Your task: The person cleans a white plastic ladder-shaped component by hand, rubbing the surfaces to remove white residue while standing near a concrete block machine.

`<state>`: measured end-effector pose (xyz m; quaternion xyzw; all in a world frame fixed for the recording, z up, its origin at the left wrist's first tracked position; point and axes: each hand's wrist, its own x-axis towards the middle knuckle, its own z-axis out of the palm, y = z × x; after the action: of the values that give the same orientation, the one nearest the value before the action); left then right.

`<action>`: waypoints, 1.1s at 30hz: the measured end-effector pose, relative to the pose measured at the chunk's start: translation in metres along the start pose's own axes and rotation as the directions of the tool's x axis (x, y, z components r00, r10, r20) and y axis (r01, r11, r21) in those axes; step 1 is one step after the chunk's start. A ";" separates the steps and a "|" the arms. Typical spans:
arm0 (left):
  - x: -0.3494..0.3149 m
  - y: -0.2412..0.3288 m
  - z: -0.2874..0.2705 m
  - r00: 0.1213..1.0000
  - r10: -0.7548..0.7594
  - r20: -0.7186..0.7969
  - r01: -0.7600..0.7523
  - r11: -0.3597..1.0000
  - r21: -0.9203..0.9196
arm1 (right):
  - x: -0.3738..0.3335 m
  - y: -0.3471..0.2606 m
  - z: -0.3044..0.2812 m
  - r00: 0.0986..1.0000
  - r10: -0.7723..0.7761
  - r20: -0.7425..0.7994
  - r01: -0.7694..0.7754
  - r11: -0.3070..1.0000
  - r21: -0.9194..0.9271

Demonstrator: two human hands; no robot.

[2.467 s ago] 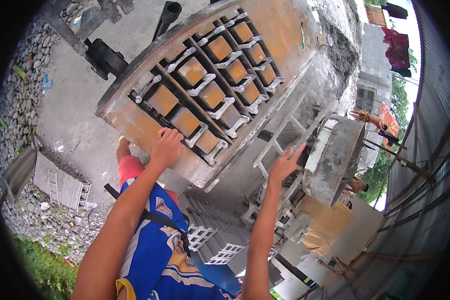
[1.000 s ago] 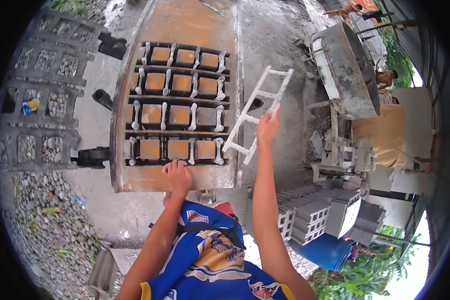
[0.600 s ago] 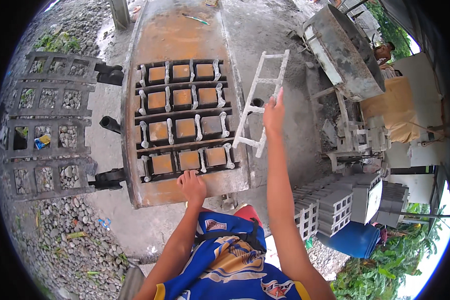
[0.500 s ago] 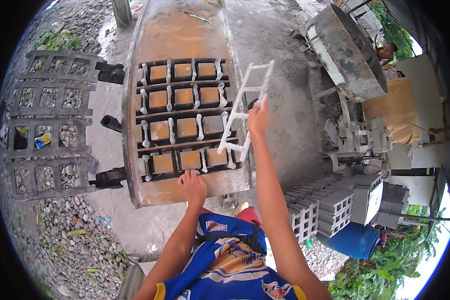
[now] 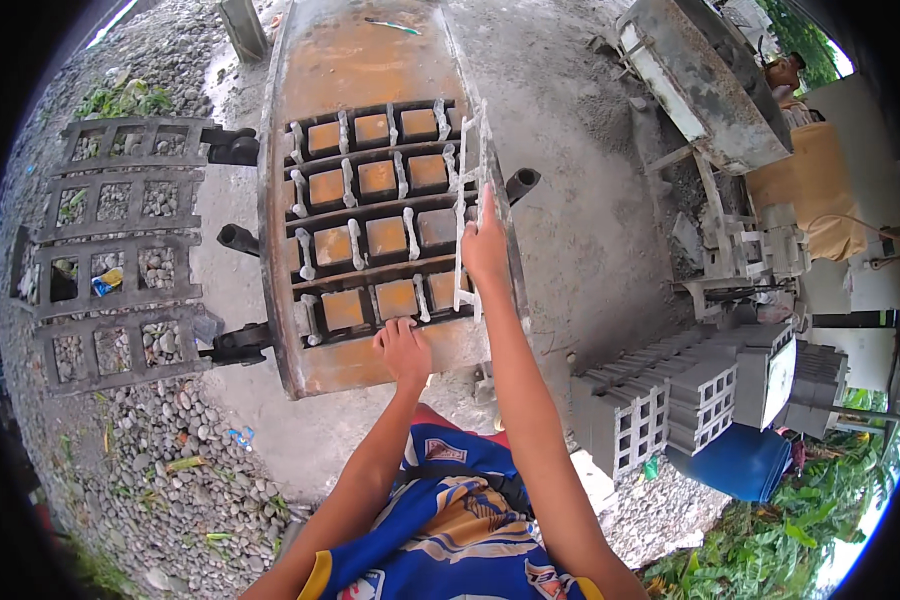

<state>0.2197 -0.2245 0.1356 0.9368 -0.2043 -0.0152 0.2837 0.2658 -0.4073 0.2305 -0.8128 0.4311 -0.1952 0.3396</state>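
Clock centred on rust-topped mold: dark metal grid at 9 o'clock, pebbles visible through its openings; mold on the surface, left hand at its 6 o'clock edge, fingers bent and loosely spread. Pale ladder-shaped frame at 3 o'clock, long axis running roughly 12 to 6, outer rail clasped by right hand, one finger extended along it; frame–mold contact cannot be told. Stacked grey hollow blocks at 4 o'clock, well apart from the surface.

Right hand shifted left, ladder frame now aligned along mould
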 end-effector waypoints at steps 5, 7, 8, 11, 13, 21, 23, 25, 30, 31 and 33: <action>0.002 0.001 0.003 0.997 0.037 -0.072 -0.046 0.991 -0.129 | -0.037 0.028 0.000 0.991 0.099 -0.087 -0.106 0.992 -0.075; 0.004 -0.003 0.002 0.994 0.028 -0.106 -0.057 0.958 -0.282 | -0.046 0.032 -0.006 0.955 0.272 0.120 -0.287 0.948 0.140; 0.007 -0.001 0.002 0.994 0.011 -0.106 -0.043 0.950 -0.311 | -0.044 0.029 -0.008 0.956 0.249 0.154 -0.277 0.939 0.203; 0.019 0.011 -0.003 0.991 -0.019 -0.135 -0.036 0.917 -0.398 | -0.045 0.022 -0.004 1.000 -0.025 0.013 0.022 0.988 0.152; 0.026 0.000 -0.014 0.988 0.039 -0.151 -0.096 0.914 -0.395 | -0.048 0.009 -0.003 0.999 0.018 0.035 -0.026 0.974 0.223; 0.020 -0.067 -0.042 0.944 0.328 -0.036 -0.329 0.940 -0.085 | -0.073 -0.055 -0.002 0.969 0.015 -0.248 0.093 0.903 0.420; 0.020 -0.063 -0.043 0.935 0.353 -0.022 -0.353 0.930 -0.097 | -0.065 -0.041 0.010 0.975 0.086 -0.205 0.009 0.905 0.426; 0.021 -0.048 -0.036 0.919 0.394 -0.007 -0.392 0.911 -0.125 | -0.031 -0.001 0.014 0.985 0.153 -0.080 -0.141 0.980 0.137; 0.023 -0.058 -0.038 0.912 0.409 -0.027 -0.410 0.911 -0.047 | -0.033 -0.017 0.006 0.988 0.038 -0.150 -0.003 0.973 0.229; 0.026 -0.056 -0.040 0.914 0.403 -0.033 -0.405 0.913 -0.045 | -0.037 -0.033 0.002 0.971 -0.007 -0.240 0.082 0.950 0.301; 0.023 -0.057 -0.042 0.916 0.399 -0.039 -0.400 0.916 -0.017 | -0.049 -0.048 0.002 0.949 -0.028 -0.315 0.148 0.920 0.363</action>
<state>0.2680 -0.1687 0.1421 0.8720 -0.3859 0.0571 0.2957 0.2668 -0.3463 0.2621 -0.7099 0.3942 -0.4132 0.4121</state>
